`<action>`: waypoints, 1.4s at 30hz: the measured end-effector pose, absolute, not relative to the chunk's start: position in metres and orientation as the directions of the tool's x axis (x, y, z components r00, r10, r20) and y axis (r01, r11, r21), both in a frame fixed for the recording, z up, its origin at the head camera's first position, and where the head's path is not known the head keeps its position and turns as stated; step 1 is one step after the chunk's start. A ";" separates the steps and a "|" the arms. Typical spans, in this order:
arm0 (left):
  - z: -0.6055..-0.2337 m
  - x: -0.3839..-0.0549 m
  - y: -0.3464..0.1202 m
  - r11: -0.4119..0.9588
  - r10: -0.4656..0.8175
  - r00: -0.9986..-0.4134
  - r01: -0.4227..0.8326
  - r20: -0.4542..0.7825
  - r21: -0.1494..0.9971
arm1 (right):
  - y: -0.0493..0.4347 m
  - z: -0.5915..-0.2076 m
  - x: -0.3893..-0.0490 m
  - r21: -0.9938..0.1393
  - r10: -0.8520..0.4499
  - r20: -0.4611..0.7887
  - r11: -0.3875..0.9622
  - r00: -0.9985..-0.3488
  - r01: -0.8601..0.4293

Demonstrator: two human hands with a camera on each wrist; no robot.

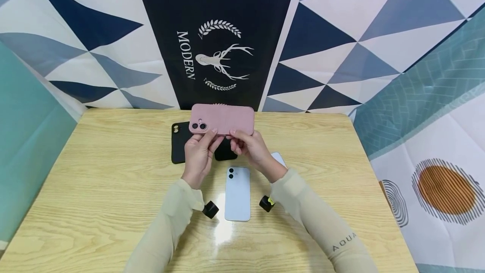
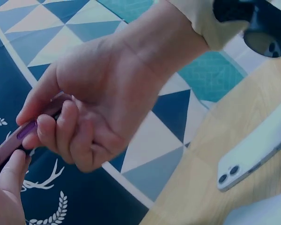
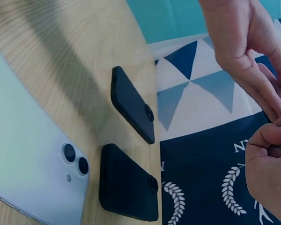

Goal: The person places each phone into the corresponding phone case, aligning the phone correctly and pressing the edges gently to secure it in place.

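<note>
A pink phone case (image 1: 223, 118) with a two-lens camera corner is held up over the far edge of the table, back towards the head camera. My left hand (image 1: 198, 155) pinches its near long edge by the camera end, thumb on the back and fingers beneath. Close beside it, my right hand (image 1: 250, 146) pinches the same edge further right. From the left wrist view, the case's side (image 2: 9, 146) shows a purple strip between the two hands. Whether a phone sits inside, I cannot tell.
Behind the hands lie two black phone cases (image 1: 178, 148) (image 3: 129, 185), partly covered in the head view. A pale blue-white phone (image 1: 238, 197) lies in front, camera end away from me. Another pale phone (image 1: 278, 158) pokes out from under my right wrist. A patterned cloth (image 1: 227, 54) hangs behind the table.
</note>
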State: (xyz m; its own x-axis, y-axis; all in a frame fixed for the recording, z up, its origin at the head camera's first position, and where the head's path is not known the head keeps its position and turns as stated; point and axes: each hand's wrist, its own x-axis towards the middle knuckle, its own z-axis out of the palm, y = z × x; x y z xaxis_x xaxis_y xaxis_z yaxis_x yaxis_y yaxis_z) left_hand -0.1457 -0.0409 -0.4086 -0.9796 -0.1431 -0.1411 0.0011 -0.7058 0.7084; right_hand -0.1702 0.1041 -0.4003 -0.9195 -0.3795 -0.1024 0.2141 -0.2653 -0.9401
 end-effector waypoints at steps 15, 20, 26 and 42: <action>-0.409 -0.145 -0.044 -0.730 -0.177 -0.966 0.002 -0.186 0.684 | 0.108 -0.402 -0.170 -0.951 -0.437 -0.176 -0.156 -0.882 0.267; -0.410 -0.146 -0.048 -0.726 -0.195 -0.959 0.001 -0.205 0.688 | 0.113 -0.396 -0.174 -0.947 -0.410 -0.151 -0.202 -0.899 0.251; -0.410 -0.146 -0.051 -0.729 -0.195 -0.958 -0.001 -0.209 0.685 | 0.115 -0.392 -0.180 -0.932 -0.376 -0.184 -0.227 -0.908 0.283; -0.411 -0.145 -0.050 -0.730 -0.163 -0.963 -0.028 -0.213 0.683 | 0.116 -0.386 -0.178 -0.923 -0.348 -0.216 -0.231 -0.912 0.307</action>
State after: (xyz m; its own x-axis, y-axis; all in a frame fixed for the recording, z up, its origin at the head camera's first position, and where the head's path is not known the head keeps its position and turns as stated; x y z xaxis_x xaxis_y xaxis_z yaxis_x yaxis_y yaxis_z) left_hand -0.1455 -0.0500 -0.4111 -0.9634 -0.1626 -0.2132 -0.0278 -0.7302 0.6827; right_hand -0.1783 0.1156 -0.3858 -0.9124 -0.3477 -0.2158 0.3066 -0.2315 -0.9233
